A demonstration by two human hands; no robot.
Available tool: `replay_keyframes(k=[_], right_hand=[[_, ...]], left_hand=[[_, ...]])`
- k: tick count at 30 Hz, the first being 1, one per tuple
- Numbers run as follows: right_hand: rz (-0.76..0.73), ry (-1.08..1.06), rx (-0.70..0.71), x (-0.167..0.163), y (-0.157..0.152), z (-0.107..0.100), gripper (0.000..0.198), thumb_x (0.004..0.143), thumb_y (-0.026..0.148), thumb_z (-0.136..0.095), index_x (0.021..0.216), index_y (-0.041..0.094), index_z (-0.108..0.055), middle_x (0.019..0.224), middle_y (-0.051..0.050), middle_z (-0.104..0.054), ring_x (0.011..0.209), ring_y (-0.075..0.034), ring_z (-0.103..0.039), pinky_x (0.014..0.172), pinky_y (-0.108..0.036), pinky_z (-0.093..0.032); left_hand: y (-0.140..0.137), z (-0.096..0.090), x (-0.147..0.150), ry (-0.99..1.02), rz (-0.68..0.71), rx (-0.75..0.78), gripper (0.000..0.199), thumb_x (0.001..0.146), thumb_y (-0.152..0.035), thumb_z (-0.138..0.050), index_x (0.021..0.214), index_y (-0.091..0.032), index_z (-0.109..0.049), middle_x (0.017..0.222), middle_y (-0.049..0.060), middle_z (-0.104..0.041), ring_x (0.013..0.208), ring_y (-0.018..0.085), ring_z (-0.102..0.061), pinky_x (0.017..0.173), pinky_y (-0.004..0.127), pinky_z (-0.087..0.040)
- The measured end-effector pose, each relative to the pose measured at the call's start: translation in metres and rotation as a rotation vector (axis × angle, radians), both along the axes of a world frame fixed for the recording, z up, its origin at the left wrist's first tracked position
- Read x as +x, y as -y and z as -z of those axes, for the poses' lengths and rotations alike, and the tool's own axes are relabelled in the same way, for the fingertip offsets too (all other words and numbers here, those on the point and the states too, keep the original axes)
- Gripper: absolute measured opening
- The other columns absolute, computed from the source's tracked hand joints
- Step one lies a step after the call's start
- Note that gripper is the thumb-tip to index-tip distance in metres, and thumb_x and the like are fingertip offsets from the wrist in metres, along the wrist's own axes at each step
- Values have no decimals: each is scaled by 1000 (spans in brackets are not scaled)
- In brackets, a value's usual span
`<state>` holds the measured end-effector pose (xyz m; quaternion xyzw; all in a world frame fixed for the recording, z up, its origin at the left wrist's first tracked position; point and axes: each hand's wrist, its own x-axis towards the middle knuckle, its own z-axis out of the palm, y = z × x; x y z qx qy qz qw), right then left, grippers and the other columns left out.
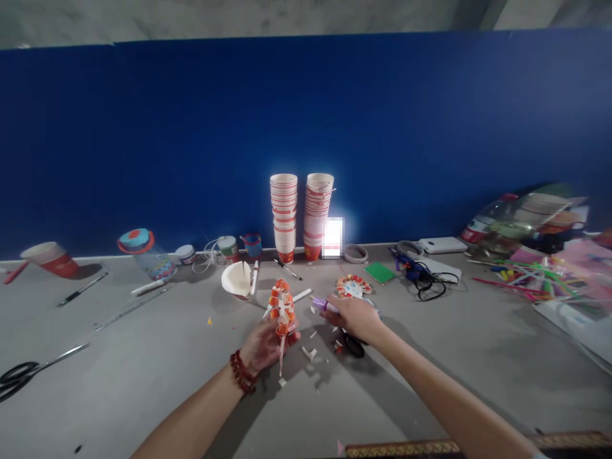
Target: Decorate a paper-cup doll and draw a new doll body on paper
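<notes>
My left hand (268,344), with a beaded bracelet at its wrist, grips a small orange and white paper craft (283,298) that looks built from curled cup strips. A thin pale strip hangs below it. In my right hand (356,317) is a purple and white pen-like tube (322,304), its tip pointing left towards the craft but apart from it. Just beyond the right hand lies a round paper piece (352,286) with a fringed red and white edge and blue marks. Black-handled scissors (354,344) lie partly under that hand, with paper scraps around.
Two tall stacks of paper cups (284,217) stand at the back by the blue partition (191,140). A cut white cup (235,279) lies nearer. More scissors (29,375) and a bottle (146,254) are left. Cables (421,271), a green square (379,273) and pipe cleaners (521,274) are right.
</notes>
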<state>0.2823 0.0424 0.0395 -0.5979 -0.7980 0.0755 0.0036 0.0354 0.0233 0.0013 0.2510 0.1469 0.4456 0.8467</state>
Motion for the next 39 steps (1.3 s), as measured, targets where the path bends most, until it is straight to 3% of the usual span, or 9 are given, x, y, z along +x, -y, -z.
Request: replay_keyframes(k=[3,8,11,14,17,21,27,33,39], right_hand=[[41,88,15,-11,-1,-5,38,96,53,-46,109,20,-61,91,-16,-76,83,-33,-73,58,-29,-42],[138,108,17,-14,10,-23,27,90,35,-52,110,17,-58,88,-16,-75,81,-34,-72,59,-31,-43],[105,-175,64,-14,29,-39,21,89,36,-52,105,23,-56,86,-8,-73,76,-27,-69,62,-30,-44],[-85,-664,124,-26,53,-50,24,94,41,-47,110,25,-55,87,-5,-70,74,-21,-65,66,-29,-46],[-261,-837,94,-46,70,-50,26,96,41,-49,116,27,-58,89,-5,-71,69,-19,-63,63,-27,-46],[-361,-793,170,-68,76,-39,29,96,39,-52,121,24,-58,98,-6,-73,73,-19,-66,64,-28,-45],[-363,-764,332,-74,74,-26,29,94,33,-54,121,22,-54,108,-8,-74,87,-21,-70,72,-29,-48],[-352,-749,445,-74,71,-20,27,92,31,-53,116,20,-54,97,-7,-75,75,-20,-71,64,-28,-50],[-365,-699,536,-78,69,-21,23,92,28,-53,114,19,-54,98,-9,-75,78,-20,-72,64,-29,-52]], left_hand=[[0,-4,0,72,30,-26,38,69,-27,-87,93,-17,-59,82,-3,-48,74,8,-50,79,25,-48],[0,-11,0,167,33,-67,46,60,-29,-92,89,-18,-58,78,-4,-44,69,9,-46,75,24,-47],[3,-17,-1,189,37,-102,41,63,-27,-90,82,-18,-55,73,-5,-41,67,10,-44,71,25,-46],[8,-24,0,181,30,-138,34,71,-25,-84,74,-18,-51,68,-5,-39,63,10,-43,68,26,-46],[11,-29,1,160,7,-155,37,73,-29,-82,71,-19,-47,66,-6,-36,59,9,-41,62,24,-45],[14,-32,3,138,-28,-151,43,66,-29,-87,68,-20,-45,64,-6,-38,56,9,-42,54,20,-41],[17,-34,9,135,-56,-166,47,57,-24,-90,66,-19,-44,66,-5,-40,61,8,-47,62,19,-45],[17,-35,8,118,-39,-209,38,67,-24,-85,67,-19,-47,67,-4,-43,62,9,-49,60,18,-47],[16,-25,5,80,-55,-218,29,72,-23,-82,75,-19,-53,70,-3,-47,62,9,-51,56,18,-45]])
